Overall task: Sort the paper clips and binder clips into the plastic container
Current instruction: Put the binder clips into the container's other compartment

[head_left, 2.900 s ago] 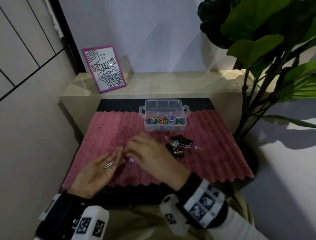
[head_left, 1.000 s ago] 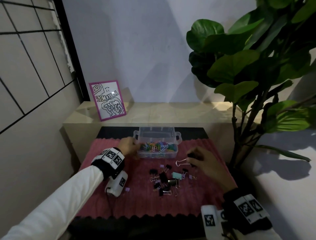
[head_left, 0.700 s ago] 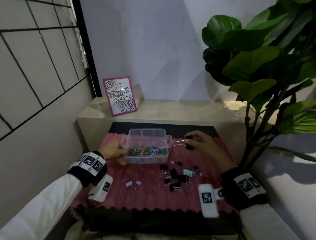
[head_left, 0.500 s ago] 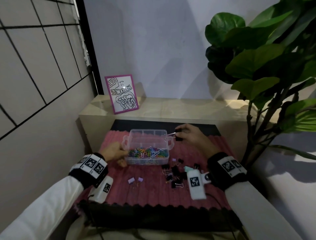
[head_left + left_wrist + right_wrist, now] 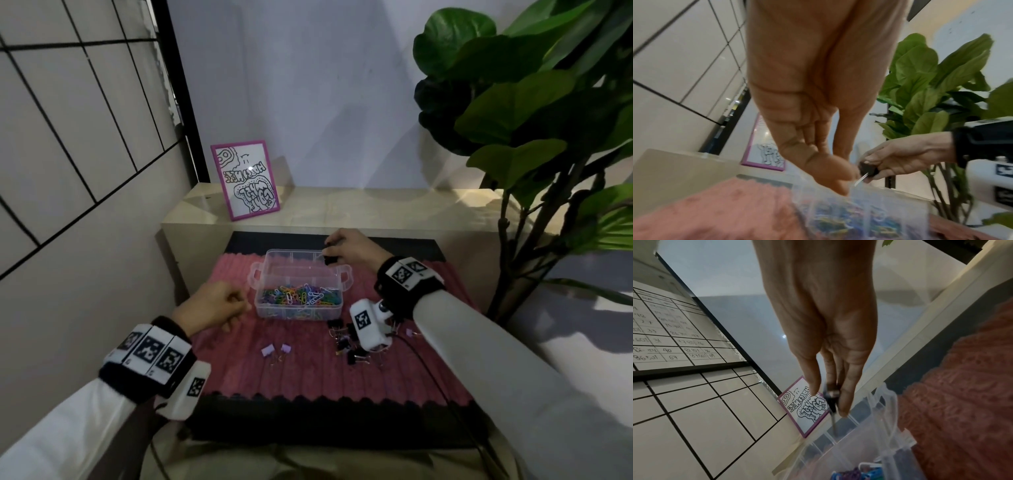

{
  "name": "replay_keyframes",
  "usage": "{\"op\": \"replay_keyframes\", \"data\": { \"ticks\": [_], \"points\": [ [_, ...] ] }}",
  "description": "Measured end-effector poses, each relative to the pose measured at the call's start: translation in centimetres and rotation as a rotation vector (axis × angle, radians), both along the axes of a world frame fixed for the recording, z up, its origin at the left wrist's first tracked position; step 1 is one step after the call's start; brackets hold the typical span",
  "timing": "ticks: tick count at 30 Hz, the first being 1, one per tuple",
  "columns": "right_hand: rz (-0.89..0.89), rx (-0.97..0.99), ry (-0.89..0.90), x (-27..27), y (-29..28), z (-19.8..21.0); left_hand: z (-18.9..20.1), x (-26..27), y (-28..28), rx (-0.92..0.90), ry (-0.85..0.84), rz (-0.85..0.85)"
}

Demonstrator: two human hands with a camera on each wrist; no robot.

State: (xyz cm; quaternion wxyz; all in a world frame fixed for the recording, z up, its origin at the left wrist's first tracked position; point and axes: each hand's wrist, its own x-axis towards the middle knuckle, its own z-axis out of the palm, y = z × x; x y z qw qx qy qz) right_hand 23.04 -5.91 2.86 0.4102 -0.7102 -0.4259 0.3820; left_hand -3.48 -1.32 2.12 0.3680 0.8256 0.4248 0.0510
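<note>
Here the right hand point(image 5: 352, 247) holds a black binder clip point(image 5: 329, 259) in a narrow grip above the plastic container point(image 5: 298, 284), frame centre. The left hand point(image 5: 212, 306), loosely curled, holds nothing.

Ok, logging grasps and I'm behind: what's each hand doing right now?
Left hand: fingers loosely curled, holding nothing, beside the plastic container.
Right hand: pinching a black binder clip over the container's far right corner.
</note>
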Motion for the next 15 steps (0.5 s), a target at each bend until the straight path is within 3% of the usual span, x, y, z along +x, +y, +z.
{"op": "replay_keyframes", "data": {
  "ticks": [4,10,15],
  "points": [
    [0.089,-0.044,-0.204,1.0,-1.7,-0.5,0.6,2.1,-2.8,0.028,-0.006,-0.201],
    [0.148,0.061,-0.413,2.9,-6.3,-0.2,-0.1,6.8,-5.6,0.16,-0.043,-0.473],
    [0.322,0.021,-0.646,2.8,-10.3,-0.8,-1.1,10.0,-7.3,0.363,0.092,-0.664]
  ]
}}
